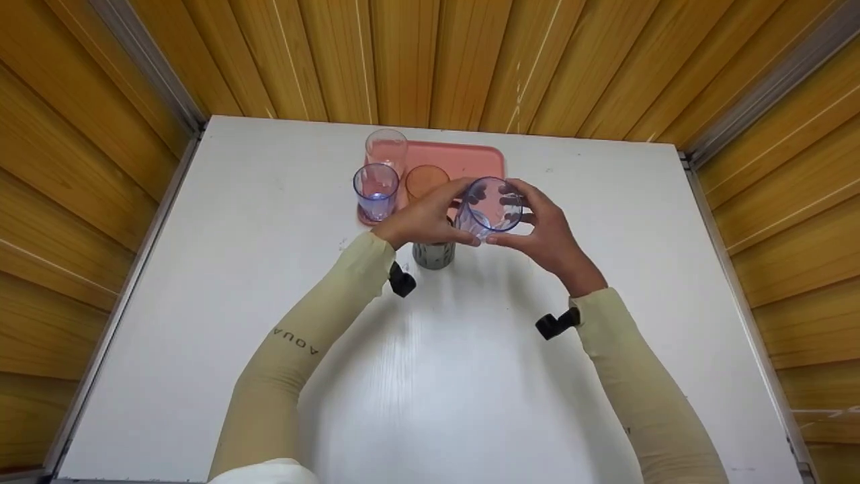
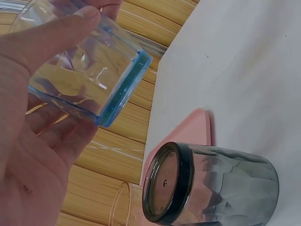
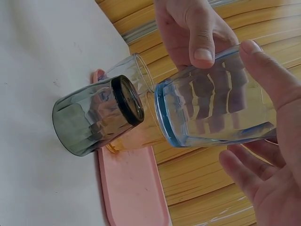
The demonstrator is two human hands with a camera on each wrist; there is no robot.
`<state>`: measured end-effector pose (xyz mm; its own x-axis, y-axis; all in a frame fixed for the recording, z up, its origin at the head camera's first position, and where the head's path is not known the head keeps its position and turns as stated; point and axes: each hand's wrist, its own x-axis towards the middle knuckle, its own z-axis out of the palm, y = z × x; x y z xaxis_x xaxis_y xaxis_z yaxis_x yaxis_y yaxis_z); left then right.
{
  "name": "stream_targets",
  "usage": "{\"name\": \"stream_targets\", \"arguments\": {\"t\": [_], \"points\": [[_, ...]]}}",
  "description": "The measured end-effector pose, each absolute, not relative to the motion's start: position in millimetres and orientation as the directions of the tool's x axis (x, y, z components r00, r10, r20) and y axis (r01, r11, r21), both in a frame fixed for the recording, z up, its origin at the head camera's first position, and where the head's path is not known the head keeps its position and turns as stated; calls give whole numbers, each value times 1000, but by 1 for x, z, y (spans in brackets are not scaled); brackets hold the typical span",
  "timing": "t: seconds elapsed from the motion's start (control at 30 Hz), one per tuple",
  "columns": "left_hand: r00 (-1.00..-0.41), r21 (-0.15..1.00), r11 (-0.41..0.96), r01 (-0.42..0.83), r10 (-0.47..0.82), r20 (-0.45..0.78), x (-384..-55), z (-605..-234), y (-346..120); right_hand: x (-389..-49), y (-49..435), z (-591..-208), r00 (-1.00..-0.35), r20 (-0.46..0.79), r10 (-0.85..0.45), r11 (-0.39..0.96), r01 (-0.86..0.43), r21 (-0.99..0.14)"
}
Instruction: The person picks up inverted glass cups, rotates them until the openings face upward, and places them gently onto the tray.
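Both hands hold a clear blue glass (image 1: 494,205) upright above the table, with its thick base towards the tabletop. My left hand (image 1: 433,218) grips its left side, thumb in front and fingers behind. On the other side my right hand (image 1: 547,228) holds it between thumb and fingers. Below and left of the held glass, a grey glass (image 2: 225,183) stands upside down on the table, its dark base up. In the head view the left hand partly covers this grey glass and an orange glass (image 1: 427,180).
A pink tray (image 1: 463,154) lies at the back of the white table (image 1: 430,376). On its left side stand another blue glass (image 1: 376,195) and a clear glass (image 1: 386,144), close to the orange one. Wood-patterned walls (image 1: 403,60) enclose the table behind and at both sides.
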<state>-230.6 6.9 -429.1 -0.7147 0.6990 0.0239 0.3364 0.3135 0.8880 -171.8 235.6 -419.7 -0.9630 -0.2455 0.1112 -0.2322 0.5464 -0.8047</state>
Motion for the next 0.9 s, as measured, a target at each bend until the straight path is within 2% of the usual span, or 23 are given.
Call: {"name": "stream_targets", "arguments": {"t": [0.9], "points": [[-709,837,423,348,703,-60,-231,-425,8,-174,231,-390,-940,41,-339,698,-281,-658]]}}
